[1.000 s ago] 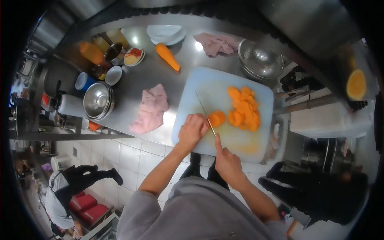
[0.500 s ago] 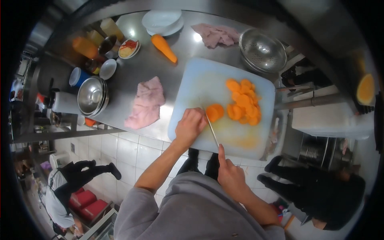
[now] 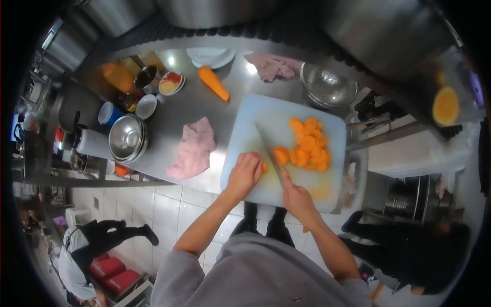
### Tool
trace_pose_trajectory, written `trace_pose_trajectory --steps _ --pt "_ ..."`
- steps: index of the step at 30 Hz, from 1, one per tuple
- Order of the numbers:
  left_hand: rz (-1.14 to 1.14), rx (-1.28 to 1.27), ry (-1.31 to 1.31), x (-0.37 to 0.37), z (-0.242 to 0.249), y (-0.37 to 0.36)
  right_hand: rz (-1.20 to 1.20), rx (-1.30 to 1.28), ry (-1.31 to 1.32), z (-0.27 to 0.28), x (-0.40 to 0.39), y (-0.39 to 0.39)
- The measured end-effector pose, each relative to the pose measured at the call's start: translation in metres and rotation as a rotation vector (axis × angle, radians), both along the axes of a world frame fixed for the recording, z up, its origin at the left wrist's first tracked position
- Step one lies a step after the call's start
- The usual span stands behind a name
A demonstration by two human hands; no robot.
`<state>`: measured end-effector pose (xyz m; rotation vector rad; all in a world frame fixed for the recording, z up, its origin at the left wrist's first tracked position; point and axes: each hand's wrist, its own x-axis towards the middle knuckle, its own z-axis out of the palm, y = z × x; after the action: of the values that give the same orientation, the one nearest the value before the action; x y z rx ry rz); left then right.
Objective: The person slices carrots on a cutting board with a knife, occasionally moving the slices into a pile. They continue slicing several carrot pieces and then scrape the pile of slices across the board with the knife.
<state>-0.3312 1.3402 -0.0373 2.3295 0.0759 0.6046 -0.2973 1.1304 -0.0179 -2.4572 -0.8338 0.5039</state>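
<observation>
My right hand (image 3: 297,198) is closed around the handle of a kitchen knife (image 3: 268,146), its blade slanting up and left over the pale cutting board (image 3: 249,115). To the blade's left, my left hand (image 3: 246,174) has its fingers curled over a carrot piece (image 3: 264,168), mostly hidden under them with only an orange edge showing. Some cut carrot slices (image 3: 280,155) lie just right of the blade. Farther right on the board is a heap of orange carrot rounds (image 3: 310,143). A peeled whole carrot (image 3: 213,83) rests on the steel counter beyond the board.
Pink cloths lie left of the board (image 3: 193,148) and behind it (image 3: 274,66). A colander (image 3: 330,84) stands at the back right, stacked steel bowls (image 3: 127,137) at the left. An overhead shelf (image 3: 245,41) crosses above the counter. Other people (image 3: 404,250) stand on both sides.
The knife has moved right, away from my left fingers, pushing the cut slices toward the heap. An orange edge now shows beside my left fingertips. The whole view has shifted slightly with my head.
</observation>
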Motion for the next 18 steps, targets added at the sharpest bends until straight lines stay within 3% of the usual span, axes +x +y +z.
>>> trace_pose_trajectory --steps 5,18 --pt "-0.041 0.063 0.001 -0.003 -0.003 0.004 -0.099 -0.043 -0.033 0.009 0.011 -0.017" --pt "-0.012 0.16 0.007 -0.002 -0.009 0.002 0.021 -0.232 0.04 0.087 -0.067 -0.011"
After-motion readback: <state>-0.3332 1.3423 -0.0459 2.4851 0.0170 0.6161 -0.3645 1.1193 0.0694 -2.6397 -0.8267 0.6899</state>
